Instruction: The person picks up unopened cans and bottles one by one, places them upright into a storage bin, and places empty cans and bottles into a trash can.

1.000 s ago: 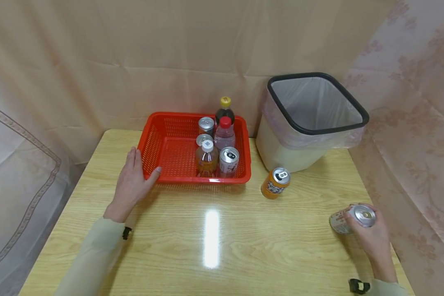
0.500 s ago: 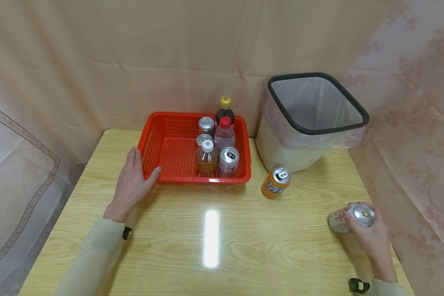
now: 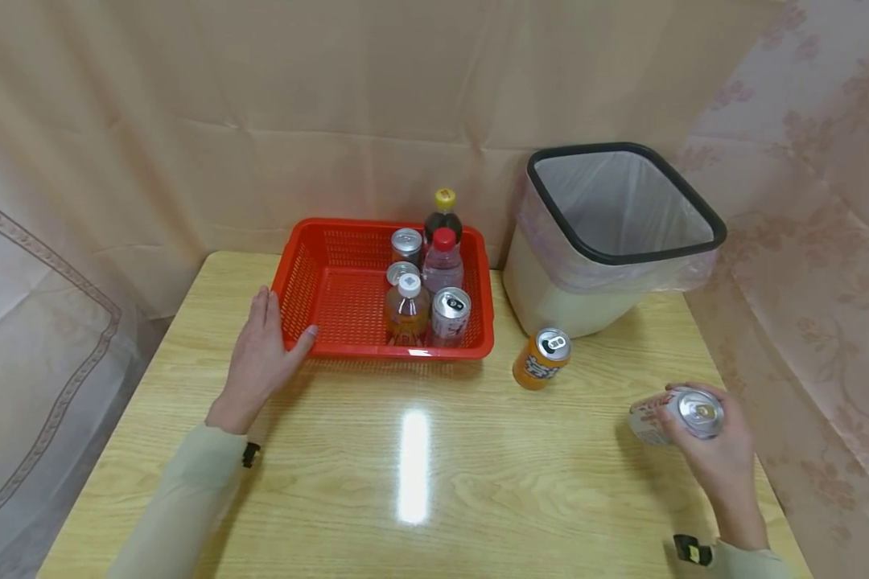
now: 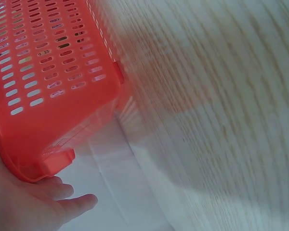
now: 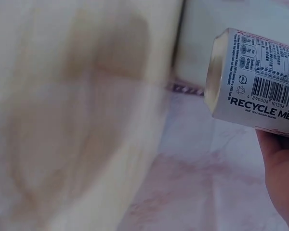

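A silver-grey drink can (image 3: 652, 418), printed in black and red, is in my right hand (image 3: 727, 450). The fingers and thumb grip it near its top. It hangs tilted above the table; the right wrist view shows the bottom of the same can (image 5: 257, 79) off the surface. My left hand (image 3: 261, 362) rests with straight fingers along the left side of a red plastic basket (image 3: 387, 352), its thumb at the front rim. In the left wrist view, that hand (image 4: 33, 204) touches the basket corner (image 4: 53, 130). An orange can (image 3: 539, 362) stands upright on the table between basket and bin.
Inside the basket's right half stand a yellow-capped dark bottle (image 3: 443, 221), a red-capped bottle (image 3: 443, 265), a white-capped bottle (image 3: 409, 310), and several cans, one pale can (image 3: 450, 318) among them. A lined bin (image 3: 579, 297) with black rim stands at the back right. Curtains surround the wooden table (image 3: 319, 482).
My right hand has raised the silver-grey can from the table and shifted slightly left and away from me. The left hand keeps its place on the basket.
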The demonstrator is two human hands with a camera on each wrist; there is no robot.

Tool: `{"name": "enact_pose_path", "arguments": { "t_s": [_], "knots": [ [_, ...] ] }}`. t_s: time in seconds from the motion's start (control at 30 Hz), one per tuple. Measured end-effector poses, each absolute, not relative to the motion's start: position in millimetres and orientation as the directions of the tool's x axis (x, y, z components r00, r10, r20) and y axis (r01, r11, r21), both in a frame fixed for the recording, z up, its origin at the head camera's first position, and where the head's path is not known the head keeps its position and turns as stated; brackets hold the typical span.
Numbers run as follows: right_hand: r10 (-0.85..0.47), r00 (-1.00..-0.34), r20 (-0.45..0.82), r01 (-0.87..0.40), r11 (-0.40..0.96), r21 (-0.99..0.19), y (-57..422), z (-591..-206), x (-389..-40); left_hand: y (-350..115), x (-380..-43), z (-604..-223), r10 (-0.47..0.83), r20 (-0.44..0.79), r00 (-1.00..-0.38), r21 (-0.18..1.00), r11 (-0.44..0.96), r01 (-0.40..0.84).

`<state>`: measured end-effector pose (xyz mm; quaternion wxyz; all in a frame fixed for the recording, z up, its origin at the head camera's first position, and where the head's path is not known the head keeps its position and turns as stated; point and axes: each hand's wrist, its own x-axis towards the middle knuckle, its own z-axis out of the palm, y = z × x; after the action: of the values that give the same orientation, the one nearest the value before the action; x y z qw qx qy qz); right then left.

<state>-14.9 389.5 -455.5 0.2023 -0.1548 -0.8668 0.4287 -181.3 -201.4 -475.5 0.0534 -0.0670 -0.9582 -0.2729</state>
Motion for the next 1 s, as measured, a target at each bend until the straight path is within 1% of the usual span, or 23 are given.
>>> {"name": "enact_pose_path", "arguments": {
  "t_s": [0.13,0.3,0.4,0.53,0.63,0.83,1.0],
  "knots": [
    [0.378,-0.877,0.298,-0.025,0.583,-0.812,371.8,-444.7,-18.5,-201.3,-181.5,-475.5,0.098,0.136,-0.986,0.513,0.844,0.155],
    [0.237,-0.884,0.402,-0.205,0.576,-0.791,353.3,-434.2,-24.1,-200.7,-181.4,-474.3,0.092,0.129,-0.987,0.512,0.846,0.146],
    [0.156,-0.874,0.46,-0.309,0.551,-0.775,343.5,-431.3,-29.4,-200.6,-181.7,-473.6,0.091,0.124,-0.988,0.514,0.846,0.142],
    [0.078,-0.844,0.531,-0.432,0.488,-0.758,328.3,-428.7,-39.1,-200.3,-181.9,-472.9,0.092,0.12,-0.989,0.513,0.847,0.141],
    [0.043,-0.83,0.557,-0.481,0.45,-0.752,314.7,-425.2,-45.8,-200.1,-181.7,-472.7,0.09,0.116,-0.989,0.515,0.846,0.138],
    [-0.008,-0.825,0.564,-0.515,0.421,-0.747,286.9,-415.9,-58.3,-200.2,-181.9,-473.7,0.085,0.114,-0.99,0.517,0.846,0.132],
    [-0.038,-0.795,0.605,-0.572,0.377,-0.728,262.7,-411.2,-70.5,-200.8,-182.1,-474.9,0.082,0.115,-0.99,0.516,0.847,0.13]
  ]
}}
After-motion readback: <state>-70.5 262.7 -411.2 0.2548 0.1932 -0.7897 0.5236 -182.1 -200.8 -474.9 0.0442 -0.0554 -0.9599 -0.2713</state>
